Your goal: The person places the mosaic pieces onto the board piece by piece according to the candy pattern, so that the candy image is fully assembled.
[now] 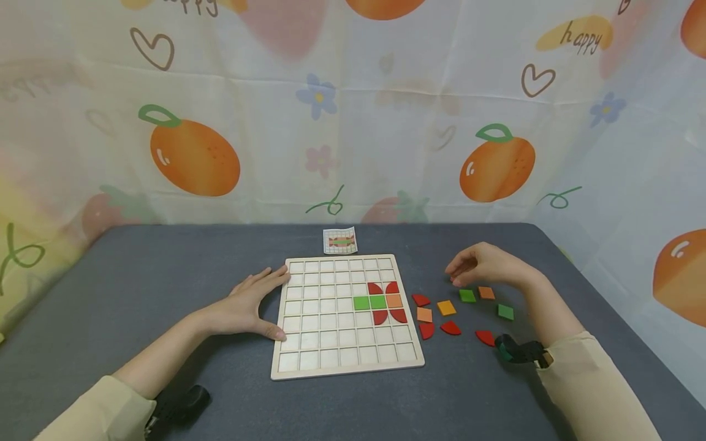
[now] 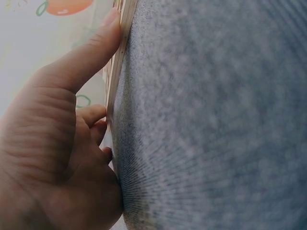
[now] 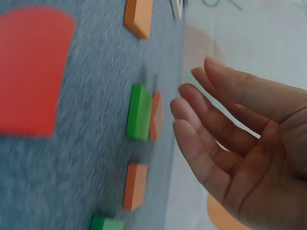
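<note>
A square wooden grid board [image 1: 347, 370] lies on the table, its light cells framed by thin ridges. My left hand [image 1: 248, 306] rests at its left side, thumb and fingers spread along the frame; the left wrist view shows the thumb on the board's edge [image 2: 125, 36]. My right hand [image 1: 488, 264] hovers right of the board, fingers loosely bent and holding nothing. Just below it lie a green square tile [image 1: 467, 296] and an orange square tile [image 1: 486, 293]. On the board's right half sit two green tiles [image 1: 361, 303], an orange tile [image 1: 394, 300] and several red quarter-round tiles [image 1: 380, 317].
A small printed pattern card [image 1: 339, 241] lies behind the board. Several loose tiles spread to its right, among them a yellow-orange square [image 1: 447, 308], a red quarter-round [image 1: 450, 328] and another green square [image 1: 505, 312]. A patterned curtain [image 1: 353, 141] hangs beyond the dark table [image 1: 237, 392].
</note>
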`<state>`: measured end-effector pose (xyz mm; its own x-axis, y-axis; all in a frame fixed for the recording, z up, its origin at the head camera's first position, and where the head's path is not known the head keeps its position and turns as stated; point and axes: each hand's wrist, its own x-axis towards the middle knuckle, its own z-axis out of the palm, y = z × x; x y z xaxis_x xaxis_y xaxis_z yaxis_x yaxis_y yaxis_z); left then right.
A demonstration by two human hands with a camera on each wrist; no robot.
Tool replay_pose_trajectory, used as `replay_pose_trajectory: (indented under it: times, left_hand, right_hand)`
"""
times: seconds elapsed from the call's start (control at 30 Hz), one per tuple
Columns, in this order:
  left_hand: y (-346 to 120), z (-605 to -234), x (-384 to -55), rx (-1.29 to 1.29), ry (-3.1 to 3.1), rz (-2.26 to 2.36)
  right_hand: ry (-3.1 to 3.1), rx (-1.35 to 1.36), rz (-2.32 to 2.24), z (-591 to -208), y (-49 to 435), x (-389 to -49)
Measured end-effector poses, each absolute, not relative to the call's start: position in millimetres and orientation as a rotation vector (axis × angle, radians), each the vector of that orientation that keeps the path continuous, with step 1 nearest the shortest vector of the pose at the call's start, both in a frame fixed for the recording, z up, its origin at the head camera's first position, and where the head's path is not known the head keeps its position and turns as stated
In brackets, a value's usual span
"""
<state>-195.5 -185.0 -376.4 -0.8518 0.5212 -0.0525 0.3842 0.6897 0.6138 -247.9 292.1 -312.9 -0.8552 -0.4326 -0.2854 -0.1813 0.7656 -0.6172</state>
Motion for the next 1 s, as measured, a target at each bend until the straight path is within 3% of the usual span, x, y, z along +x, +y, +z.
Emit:
replay_pose_trajectory:
  times: [0.5, 1.0]
  left_hand:
    - [-185, -378, -196, 0.737, 2.670, 0.906]
    - [-186, -378, -196, 0.723, 2.680, 0.902]
  right_hand:
    - [2.509, -0.444, -0.843, -323, 315, -239]
    - [2.559, -0.479, -0.770, -327, 308, -238]
